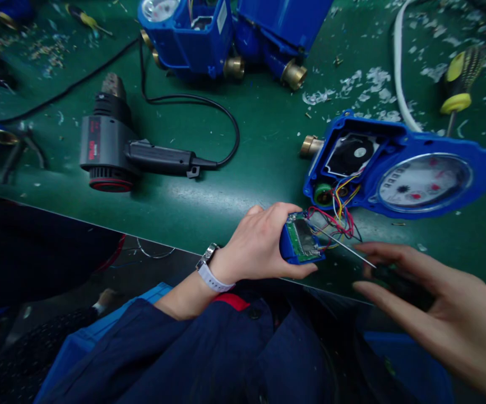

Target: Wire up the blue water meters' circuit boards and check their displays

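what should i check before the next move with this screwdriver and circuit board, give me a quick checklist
1. Left hand gripping the blue housing: ok
2. Circuit board facing up and uncovered: ok, its display shows
3. Screwdriver in the right hand: ok
4. Screwdriver tip touching the board: cannot tell, too fine and blurred
5. Wires clear of the shaft: not ok, they overlap it in this view
6. Heat gun away from both hands: ok, it lies across the bench
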{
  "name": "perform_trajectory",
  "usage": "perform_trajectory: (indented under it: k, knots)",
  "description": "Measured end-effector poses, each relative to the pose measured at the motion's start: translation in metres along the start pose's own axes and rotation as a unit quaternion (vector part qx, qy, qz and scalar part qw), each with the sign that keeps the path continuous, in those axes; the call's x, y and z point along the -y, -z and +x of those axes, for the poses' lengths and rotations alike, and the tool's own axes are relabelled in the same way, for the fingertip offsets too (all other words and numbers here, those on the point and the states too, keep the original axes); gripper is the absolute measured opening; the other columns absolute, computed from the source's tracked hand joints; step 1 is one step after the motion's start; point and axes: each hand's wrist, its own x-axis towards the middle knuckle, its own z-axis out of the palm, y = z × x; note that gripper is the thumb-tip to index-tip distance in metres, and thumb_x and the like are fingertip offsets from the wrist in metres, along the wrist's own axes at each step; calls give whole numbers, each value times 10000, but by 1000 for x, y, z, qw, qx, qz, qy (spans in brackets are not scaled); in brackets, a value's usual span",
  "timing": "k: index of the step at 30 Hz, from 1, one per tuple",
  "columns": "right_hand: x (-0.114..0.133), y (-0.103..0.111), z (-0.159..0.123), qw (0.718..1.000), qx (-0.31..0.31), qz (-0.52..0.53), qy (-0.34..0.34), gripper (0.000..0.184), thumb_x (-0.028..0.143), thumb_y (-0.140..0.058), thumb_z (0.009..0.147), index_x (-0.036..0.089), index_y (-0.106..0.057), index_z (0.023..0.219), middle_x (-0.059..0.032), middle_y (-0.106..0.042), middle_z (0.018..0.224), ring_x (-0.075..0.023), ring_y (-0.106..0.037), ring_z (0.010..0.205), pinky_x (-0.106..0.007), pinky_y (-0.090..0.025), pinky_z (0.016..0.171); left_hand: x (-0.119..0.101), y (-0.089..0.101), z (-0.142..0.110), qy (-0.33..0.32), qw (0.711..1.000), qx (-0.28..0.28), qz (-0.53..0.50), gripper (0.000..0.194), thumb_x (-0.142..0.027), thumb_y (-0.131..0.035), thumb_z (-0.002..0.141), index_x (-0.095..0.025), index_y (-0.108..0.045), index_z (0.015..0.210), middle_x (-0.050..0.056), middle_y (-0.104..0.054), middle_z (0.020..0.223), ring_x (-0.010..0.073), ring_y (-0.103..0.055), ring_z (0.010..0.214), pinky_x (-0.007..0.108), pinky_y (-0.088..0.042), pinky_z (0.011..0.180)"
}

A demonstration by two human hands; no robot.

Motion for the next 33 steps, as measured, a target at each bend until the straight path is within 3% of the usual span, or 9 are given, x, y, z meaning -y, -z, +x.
perform_trajectory:
  k: [2,4,7,11,13,16,21,27,33]
  knots:
    - [6,4,3,993,4,105,-53,243,452,-551,949,216,-595,913,17,-657,691,-120,-606,516,-164,-469,451,1,-1,-1,-20,999,-27,-3,739,-557,-721,681,-165,-440,1240,133,-639,1198,292,-643,1036,424,-477,860]
    - [12,10,7,979,-18,175,-105,249,446,-587,922,221,-591,817,15,-640,636,-134,-597,519,-182,-469,456,2,-1,-2,-46,997,-63,-1,751,-569,-708,689,-161,-428,1254,143,-633,1202,292,-633,1055,420,-481,859]
    - [21,18,18,954,-116,233,-148,183,425,-668,869,247,-624,854,-16,-715,831,-182,-676,734,-256,-549,662,0,4,1,-105,986,-125,18,759,-596,-672,714,-142,-412,1263,147,-643,1162,281,-639,1014,412,-483,824]
    - [31,28,45,952,-229,177,-99,134,368,-707,845,276,-686,941,9,-713,1080,-178,-676,972,-275,-529,884,-6,16,8,-168,973,-149,60,710,-569,-647,759,-121,-410,1255,135,-660,1109,260,-642,986,383,-464,787]
    - [33,32,60,968,-218,119,-47,170,310,-671,864,246,-702,1019,3,-718,1070,-170,-675,982,-269,-530,892,-9,21,12,-193,967,-147,75,690,-562,-630,779,-121,-405,1260,131,-663,1098,256,-644,985,379,-455,782]
    - [31,36,75,982,-167,83,9,163,263,-636,863,197,-705,995,-16,-732,945,-171,-688,827,-279,-555,753,-13,27,18,-219,960,-147,90,667,-551,-609,801,-124,-398,1267,134,-666,1091,262,-643,999,381,-448,786]
    - [22,35,79,988,-131,79,28,92,284,-635,851,209,-688,843,-8,-697,835,-178,-646,744,-305,-494,681,-18,28,25,-222,962,-129,95,643,-548,-604,796,-127,-417,1245,130,-671,1085,262,-648,979,371,-441,758]
    - [14,31,73,990,-125,60,30,54,197,-600,854,201,-653,864,-14,-667,861,-176,-621,787,-309,-465,698,-21,22,26,-220,964,-133,73,682,-549,-632,762,-112,-425,1243,137,-668,1078,267,-653,976,379,-474,756]
    - [9,28,71,982,-145,67,104,73,124,-579,881,191,-583,851,-3,-603,819,-135,-571,753,-267,-454,682,-27,21,25,-196,969,-149,3,717,-532,-701,702,-135,-423,1230,128,-656,1082,261,-666,959,380,-529,765]
